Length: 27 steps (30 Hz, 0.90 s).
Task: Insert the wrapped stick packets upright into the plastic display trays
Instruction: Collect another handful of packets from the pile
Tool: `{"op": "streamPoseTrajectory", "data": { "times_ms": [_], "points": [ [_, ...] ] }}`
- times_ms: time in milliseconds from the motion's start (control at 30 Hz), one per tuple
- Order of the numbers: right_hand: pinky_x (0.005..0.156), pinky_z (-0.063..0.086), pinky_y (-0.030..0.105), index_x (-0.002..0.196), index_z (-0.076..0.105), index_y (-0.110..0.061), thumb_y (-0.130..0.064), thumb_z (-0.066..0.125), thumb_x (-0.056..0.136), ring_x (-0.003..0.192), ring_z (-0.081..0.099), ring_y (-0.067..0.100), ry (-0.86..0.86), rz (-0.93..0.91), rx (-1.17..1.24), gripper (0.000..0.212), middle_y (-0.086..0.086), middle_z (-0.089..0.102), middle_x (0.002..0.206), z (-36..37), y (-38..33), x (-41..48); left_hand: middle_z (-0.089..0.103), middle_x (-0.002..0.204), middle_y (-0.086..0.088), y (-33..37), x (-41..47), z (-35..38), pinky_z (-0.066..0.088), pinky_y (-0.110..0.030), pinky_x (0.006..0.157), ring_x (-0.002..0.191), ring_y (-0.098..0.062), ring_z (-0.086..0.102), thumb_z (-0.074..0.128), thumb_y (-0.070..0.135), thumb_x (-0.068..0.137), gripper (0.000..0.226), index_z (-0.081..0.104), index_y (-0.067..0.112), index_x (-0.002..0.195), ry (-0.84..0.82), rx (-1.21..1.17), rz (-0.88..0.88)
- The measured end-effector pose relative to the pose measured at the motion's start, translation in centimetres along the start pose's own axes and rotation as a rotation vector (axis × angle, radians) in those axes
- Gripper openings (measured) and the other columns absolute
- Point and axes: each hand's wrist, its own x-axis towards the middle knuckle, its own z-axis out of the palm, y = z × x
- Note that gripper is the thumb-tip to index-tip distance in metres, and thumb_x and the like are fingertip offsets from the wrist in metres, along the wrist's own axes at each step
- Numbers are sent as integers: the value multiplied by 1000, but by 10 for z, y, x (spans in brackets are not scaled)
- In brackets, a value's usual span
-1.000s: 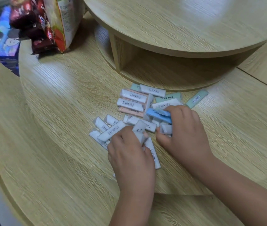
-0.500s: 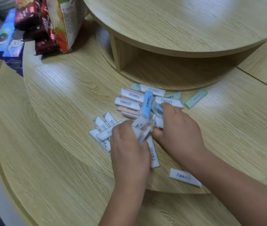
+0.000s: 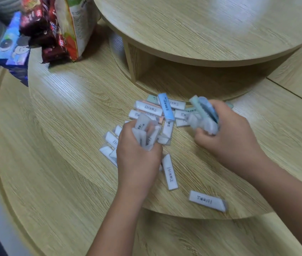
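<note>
Head camera looks down on a tiered round wooden table [image 3: 63, 111], its top tier [image 3: 202, 24] overhanging at the far right. No plastic display tray shows anywhere. Snack bags [image 3: 54, 30] and a blue biscuit box [image 3: 11, 48] stand at the far left. A loose pile of wrapped stick packets [image 3: 152, 109] lies in the middle of the middle tier, mostly white, with a blue packet [image 3: 166, 109] on top. The left hand [image 3: 137, 156] works at the pile's near left and the right hand [image 3: 229, 139] at its right. A long white packet [image 3: 170, 171] lies flat just right of the left wrist, and a stray packet [image 3: 207, 201] sits alone close to the tier's near edge. The likely trouble is spillage. Both handfuls look uneven, so slick wrappers could slide free on lifting, and a sweeping right forearm could knock the stray packet down to the lower tier. The left fingers are curled tight round a white bunch [image 3: 144, 132], which splays upward out of the fist. The right fingers clench a mixed bunch [image 3: 202, 113] of green, blue and white packets, their ends jutting far-left past the thumb. Blur hides how many packets each hand holds.
</note>
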Motion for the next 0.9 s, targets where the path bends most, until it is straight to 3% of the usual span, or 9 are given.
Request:
{"op": "streamPoseTrajectory", "data": {
  "times_ms": [67, 200, 300, 400, 533, 633, 733, 800, 900],
  "points": [
    [47, 44, 21, 108, 50, -41, -26, 70, 82, 68, 57, 2, -57, 15, 86, 37, -13, 61, 78, -12, -4, -24, 63, 90, 23, 4, -3, -6, 46, -4, 62, 93, 12, 62, 68, 3, 82, 31, 55, 24, 102, 11, -59, 3],
    [67, 48, 13, 104, 47, -54, -26, 64, 75, 77, 60, -6, -213, -80, 1, 43, -30, 61, 94, -11, -1, -82, 62, 81, 30, 9, -12, -21, 43, -4, 58, 81, 10, 62, 69, 3, 81, 32, 57, 29, 96, 10, -116, 24],
    [53, 40, 9, 96, 41, -54, -36, 54, 70, 77, 50, -12, -298, -144, -180, 34, -30, 51, 85, 4, 13, -101, 61, 75, 26, 9, -19, -31, 42, -5, 56, 72, 9, 60, 72, 7, 81, 27, 57, 27, 92, -4, -99, 42],
    [51, 45, 18, 109, 51, -39, -37, 58, 67, 82, 50, 2, -297, -267, -246, 43, -21, 48, 92, 18, 27, -106, 62, 74, 22, 2, -27, -40, 43, -7, 54, 70, 8, 60, 73, 9, 81, 25, 59, 28, 89, -22, -95, 6],
    [54, 53, 33, 117, 59, -21, -23, 87, 57, 80, 60, 19, -268, -342, -375, 65, -6, 59, 107, 27, 37, -105, 62, 74, 8, -7, -36, -46, 46, -12, 52, 64, 0, 59, 73, 6, 82, 26, 60, 28, 86, -2, -91, -48],
    [54, 52, 37, 114, 60, -19, -22, 80, 63, 74, 56, 21, -244, -355, -447, 55, -3, 60, 98, 29, 38, -97, 67, 78, 9, -7, -40, -48, 48, -9, 55, 69, 4, 63, 71, 1, 83, 25, 61, 23, 88, 21, -152, -65],
    [50, 50, 37, 110, 63, -17, -23, 70, 63, 65, 53, 21, -238, -362, -463, 48, -2, 57, 84, 32, 34, -90, 60, 68, 11, -7, -48, -53, 45, -11, 44, 57, 3, 59, 70, -1, 84, 23, 60, 20, 85, 41, -187, -120],
    [51, 49, 34, 110, 63, -15, -21, 73, 60, 65, 54, 21, -239, -343, -456, 51, -1, 57, 82, 32, 29, -86, 62, 69, 11, -12, -54, -55, 47, -14, 47, 58, 1, 61, 71, 0, 83, 24, 61, 22, 88, 57, -191, -156],
    [53, 34, 15, 112, 61, -19, -25, 72, 61, 64, 51, 14, -180, -211, -351, 52, -9, 55, 83, 29, 12, -75, 67, 80, 8, -24, -59, -56, 49, -25, 61, 75, -7, 68, 73, 2, 80, 28, 62, 23, 94, 95, -194, -220]
  ]
}}
